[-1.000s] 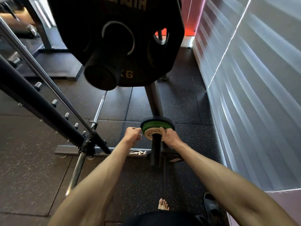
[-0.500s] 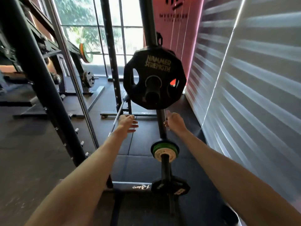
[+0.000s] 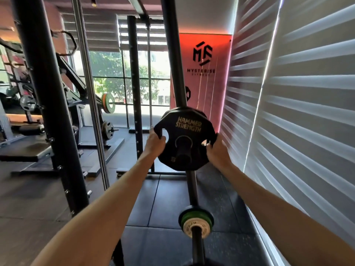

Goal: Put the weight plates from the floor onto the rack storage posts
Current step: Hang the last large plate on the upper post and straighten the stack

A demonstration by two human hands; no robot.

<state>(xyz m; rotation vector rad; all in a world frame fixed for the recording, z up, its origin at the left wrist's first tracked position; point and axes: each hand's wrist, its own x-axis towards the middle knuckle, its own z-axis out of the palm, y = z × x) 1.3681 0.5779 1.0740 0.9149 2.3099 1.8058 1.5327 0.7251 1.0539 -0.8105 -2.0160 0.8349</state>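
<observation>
A large black weight plate marked HAMMER STRENGTH hangs on an upper storage post of the black rack upright. My left hand grips the plate's left edge, fingers hooked through a grip hole. My right hand grips its right edge the same way. Lower down, a second post carries a stack of small plates: black at the back, green in the middle, a cream one in front.
A wall of window blinds runs close on the right. Black rack uprights and a chrome guide rod stand to the left. More gym machines with plates fill the far left. Dark rubber floor tiles lie below.
My hands left the small plates on the lower post, rose, and now grip both sides of the large black plate. The view has tilted up from the floor.
</observation>
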